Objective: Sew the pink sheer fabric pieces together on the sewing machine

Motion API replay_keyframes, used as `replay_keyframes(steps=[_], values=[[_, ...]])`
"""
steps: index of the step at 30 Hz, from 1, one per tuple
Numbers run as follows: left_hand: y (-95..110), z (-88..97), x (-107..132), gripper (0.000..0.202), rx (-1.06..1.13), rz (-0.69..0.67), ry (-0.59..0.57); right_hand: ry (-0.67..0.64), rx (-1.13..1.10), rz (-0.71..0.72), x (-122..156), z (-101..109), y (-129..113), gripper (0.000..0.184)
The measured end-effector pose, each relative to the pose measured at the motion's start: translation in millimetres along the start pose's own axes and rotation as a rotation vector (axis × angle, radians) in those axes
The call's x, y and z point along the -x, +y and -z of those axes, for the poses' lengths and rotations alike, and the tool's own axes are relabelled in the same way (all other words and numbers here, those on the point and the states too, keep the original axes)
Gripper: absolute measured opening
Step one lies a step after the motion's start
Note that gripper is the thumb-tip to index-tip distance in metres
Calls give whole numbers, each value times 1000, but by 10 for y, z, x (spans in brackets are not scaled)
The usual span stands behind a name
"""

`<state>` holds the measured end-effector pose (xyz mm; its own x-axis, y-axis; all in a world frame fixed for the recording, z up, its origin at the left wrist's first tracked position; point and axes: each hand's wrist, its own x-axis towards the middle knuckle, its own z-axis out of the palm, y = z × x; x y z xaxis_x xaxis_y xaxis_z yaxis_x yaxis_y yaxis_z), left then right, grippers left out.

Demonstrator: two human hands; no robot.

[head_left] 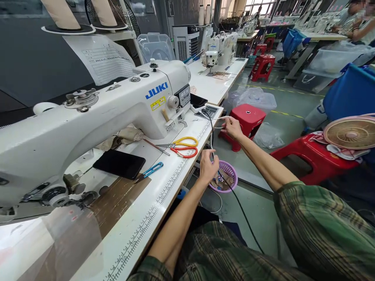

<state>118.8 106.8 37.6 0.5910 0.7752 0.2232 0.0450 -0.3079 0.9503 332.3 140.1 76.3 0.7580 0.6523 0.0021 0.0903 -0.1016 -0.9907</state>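
Observation:
My right hand [233, 127] is off the table's right edge, its thumb and fingers pinched on a thin white cable [217, 118]. Lower and closer to me, my left hand [208, 168] is closed around the same white cable where it hangs beside the table edge. A black cable [244, 214] runs down past my left hand to the floor. On the white sewing table [168, 197] lie scissors [184, 147] with yellow and red handles, blue thread snips [152, 170] and a black phone [119, 164]. The JUKI sewing machine [129, 91] stands to the left.
A purple basket [235, 177] with scraps sits on the floor below my hands. Red stools [247, 113] stand to the right, one bearing a round fan [351, 132]. A second sewing machine [224, 48] is farther back. A person [359, 29] sits at the far right.

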Motion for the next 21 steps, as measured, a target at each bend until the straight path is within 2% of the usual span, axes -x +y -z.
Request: replay_keyframes(steps=[2, 6, 10, 12, 15, 21], values=[[-73, -67, -203, 29, 33, 116, 71, -19, 88, 39, 50, 108, 42, 25], [-111, -203, -448, 31, 196, 295, 39, -54, 229, 105, 146, 244, 84, 31], [-52, -247, -423, 34, 356, 375, 15, -37, 328, 161, 105, 268, 18, 38], [-37, -242, -377, 29, 398, 406, 18, -20, 359, 176, 53, 253, -27, 38], [-38, -211, -330, 17, 399, 444, 25, -14, 378, 179, 10, 210, -73, 38], [22, -95, -300, 15, 329, 413, 69, -15, 382, 192, 44, 176, -132, 31]])
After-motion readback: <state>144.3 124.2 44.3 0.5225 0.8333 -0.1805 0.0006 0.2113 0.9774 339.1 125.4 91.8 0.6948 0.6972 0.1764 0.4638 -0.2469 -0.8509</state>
